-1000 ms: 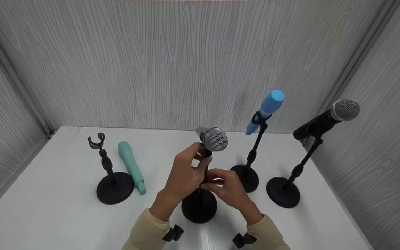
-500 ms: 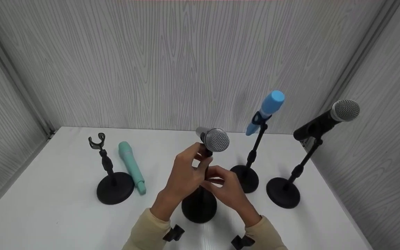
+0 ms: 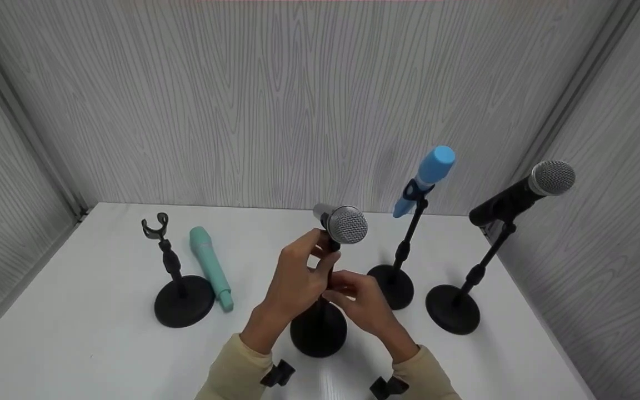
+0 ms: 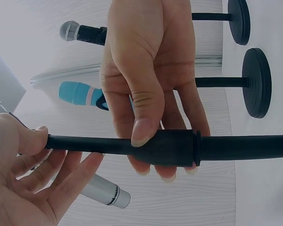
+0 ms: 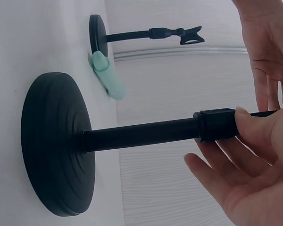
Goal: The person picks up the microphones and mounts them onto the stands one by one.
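One smooth teal microphone (image 3: 211, 268) lies unmounted at ten o'clock from the black round-based stand (image 3: 319, 333), where a silver mesh-headed microphone (image 3: 345, 223) seems seated, left hand (image 3: 296, 272) pinching the thin black rod (image 4: 89, 144), right hand (image 3: 369, 300) the black collar (image 4: 173, 148).

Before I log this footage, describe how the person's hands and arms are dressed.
The left hand and right hand are bare; no gloves or rings show. Plain beige sleeves end near the wrists, with a small black blocky piece beside each. No cables or markings are visible.
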Tool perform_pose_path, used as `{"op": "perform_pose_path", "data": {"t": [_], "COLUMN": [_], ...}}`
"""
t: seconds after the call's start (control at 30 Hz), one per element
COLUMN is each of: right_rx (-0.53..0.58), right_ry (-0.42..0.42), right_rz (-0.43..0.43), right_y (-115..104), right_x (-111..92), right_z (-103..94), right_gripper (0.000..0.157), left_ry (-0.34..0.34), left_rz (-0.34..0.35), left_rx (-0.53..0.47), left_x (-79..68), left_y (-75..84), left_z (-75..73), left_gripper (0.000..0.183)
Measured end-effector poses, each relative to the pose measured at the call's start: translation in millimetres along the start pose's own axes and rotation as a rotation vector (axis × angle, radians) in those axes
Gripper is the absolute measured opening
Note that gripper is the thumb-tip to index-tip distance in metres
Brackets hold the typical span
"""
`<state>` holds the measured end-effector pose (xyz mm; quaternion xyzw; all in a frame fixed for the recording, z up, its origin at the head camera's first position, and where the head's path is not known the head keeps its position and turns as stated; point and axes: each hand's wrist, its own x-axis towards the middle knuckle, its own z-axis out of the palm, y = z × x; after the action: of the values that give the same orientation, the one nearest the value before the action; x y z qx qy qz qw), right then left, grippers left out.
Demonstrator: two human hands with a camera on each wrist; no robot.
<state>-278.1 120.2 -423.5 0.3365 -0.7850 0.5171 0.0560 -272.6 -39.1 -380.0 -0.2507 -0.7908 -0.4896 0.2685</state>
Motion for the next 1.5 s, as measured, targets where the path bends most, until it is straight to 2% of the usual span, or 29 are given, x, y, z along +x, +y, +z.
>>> {"op": "perform_pose_path", "data": {"t": [0.2, 0.37, 0.63, 0.83, 0.93, 1.1, 1.5], "right_rx": [-0.085, -0.096, -0.049, 0.027, 0.042, 0.014, -0.050], "right_ry": [0.147, 0.185, 0.107, -0.087, -0.146, -0.131, -0.012], "right_rz": [-0.054, -0.033, 0.017, 0.047, 0.039, 0.009, 0.000], "right_y": [-0.7, -2.3, -3.0, -2.4, -2.8, -5.2, -6.4], "right_x": [-1.5, -1.0, 0.3, 0.4, 0.4, 0.2, 0.2], "right_z": [6.0, 7.7, 3.4, -1.9, -3.9, -4.7, -1.7], "right_gripper": [0.020, 0.019, 0.024, 0.026, 0.025, 0.024, 0.024], "left_ry": [0.004, 0.010, 0.022, 0.014, 0.012, 0.012, -0.003], "left_rz": [0.002, 0.012, 0.012, 0.006, 0.004, 0.011, 0.000], "left_rx": [-0.009, -0.008, 0.011, -0.005, -0.010, -0.013, -0.028], "left_x": [-0.6, -0.2, 0.1, 0.0, 0.2, 0.6, 0.2], "left_y": [0.0, 1.5, 3.2, 2.4, 2.0, 2.3, 3.0], "left_z": [0.3, -0.6, -0.5, -0.3, -0.3, -0.1, 0.5], "left_gripper": [0.014, 0.014, 0.014, 0.014, 0.013, 0.014, 0.013]}}
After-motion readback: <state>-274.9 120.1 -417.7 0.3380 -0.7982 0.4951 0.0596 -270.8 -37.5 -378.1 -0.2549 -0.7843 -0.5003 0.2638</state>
